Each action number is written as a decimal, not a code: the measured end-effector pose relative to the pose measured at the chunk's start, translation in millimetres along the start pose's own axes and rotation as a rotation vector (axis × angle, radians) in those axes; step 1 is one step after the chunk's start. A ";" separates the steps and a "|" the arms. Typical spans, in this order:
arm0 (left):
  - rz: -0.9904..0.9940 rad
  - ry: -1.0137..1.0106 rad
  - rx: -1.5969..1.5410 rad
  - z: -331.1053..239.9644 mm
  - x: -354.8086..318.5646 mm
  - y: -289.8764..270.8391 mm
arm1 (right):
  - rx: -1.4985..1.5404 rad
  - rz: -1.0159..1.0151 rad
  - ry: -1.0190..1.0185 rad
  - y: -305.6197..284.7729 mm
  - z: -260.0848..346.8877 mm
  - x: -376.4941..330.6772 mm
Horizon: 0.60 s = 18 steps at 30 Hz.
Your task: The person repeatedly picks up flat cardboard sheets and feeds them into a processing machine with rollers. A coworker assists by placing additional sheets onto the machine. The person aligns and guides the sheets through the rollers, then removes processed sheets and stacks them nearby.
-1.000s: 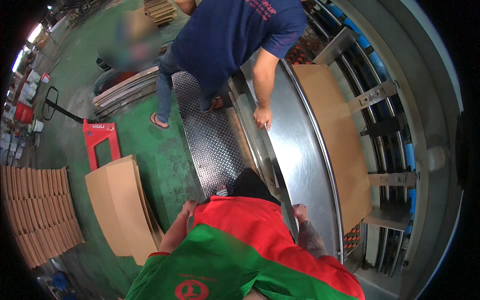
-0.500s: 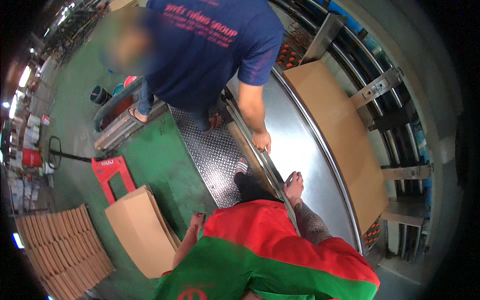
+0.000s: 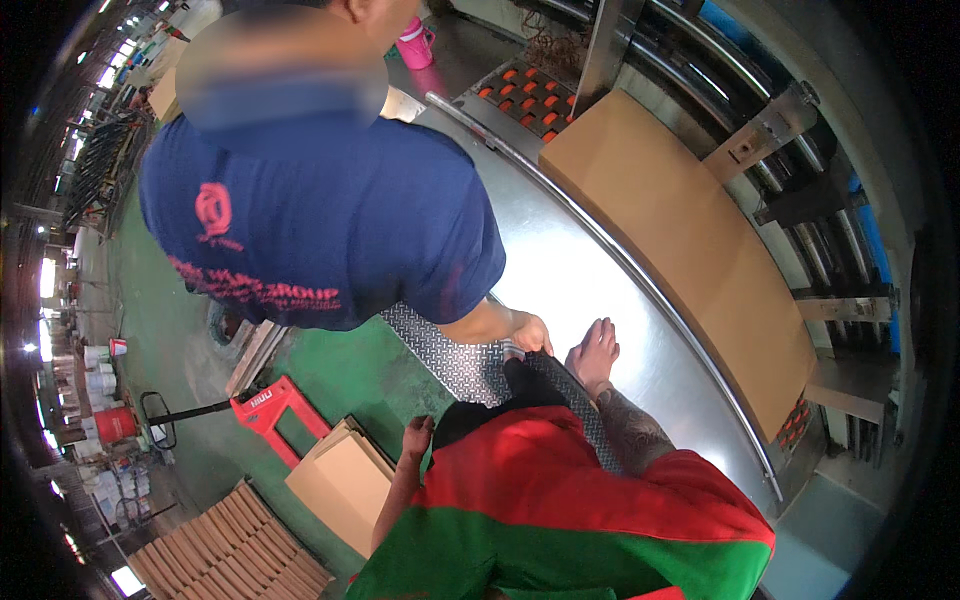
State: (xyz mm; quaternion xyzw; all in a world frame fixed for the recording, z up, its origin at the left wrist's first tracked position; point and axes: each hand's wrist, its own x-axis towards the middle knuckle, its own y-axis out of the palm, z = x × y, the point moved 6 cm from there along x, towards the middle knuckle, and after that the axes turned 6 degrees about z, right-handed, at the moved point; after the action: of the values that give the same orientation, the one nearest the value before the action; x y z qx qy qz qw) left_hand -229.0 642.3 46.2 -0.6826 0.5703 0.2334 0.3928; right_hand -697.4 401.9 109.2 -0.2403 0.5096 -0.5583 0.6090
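My right hand (image 3: 595,351) rests on the bare metal table (image 3: 640,365) near its left edge, fingers stretched out and holding nothing. My left hand (image 3: 418,436) hangs at my side above the green floor, fingers curled, with nothing visible in it. On the far side of the table's curved metal rail (image 3: 630,262) lies a large brown cardboard sheet (image 3: 690,270), close to the machine's rollers. A co-worker in a dark blue shirt (image 3: 340,220) leans in ahead of me; that person's hand (image 3: 532,333) is at the table edge, near my right hand.
Metal brackets (image 3: 765,130) and rollers (image 3: 690,80) line the right side. A checkered metal step (image 3: 450,355) runs beside the table. To the left are a red pallet jack (image 3: 285,415), cardboard sheets (image 3: 345,480) and a large cardboard stack (image 3: 230,550).
My view has shifted, and the co-worker fills more of it, with a hand closer to mine. My right hand stays on the table edge, its fingers now stretched further forward.
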 end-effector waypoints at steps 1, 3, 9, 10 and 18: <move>0.017 0.040 -0.003 -11.5 3.9 2.3 | -0.015 0.008 0.025 0.2 -0.4 5.4; 0.022 0.063 0.049 -28.6 13.7 5.5 | -0.009 0.007 0.022 2.3 2.9 12.6; 0.121 0.116 0.262 -41.7 52.2 -2.4 | -0.031 -0.048 0.103 11.5 10.7 17.5; 0.143 0.053 0.390 -37.4 61.6 -10.6 | -0.040 -0.025 0.147 14.5 9.9 18.3; 0.030 -0.087 -0.099 -4.2 73.1 -87.5 | -0.067 0.063 0.348 17.6 17.4 33.5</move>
State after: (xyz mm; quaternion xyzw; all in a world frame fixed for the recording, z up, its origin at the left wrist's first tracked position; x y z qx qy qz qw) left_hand -127.9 599.0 16.2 -0.6818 0.5507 0.2966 0.3794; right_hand -679.0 370.8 88.7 -0.1440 0.6331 -0.5547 0.5204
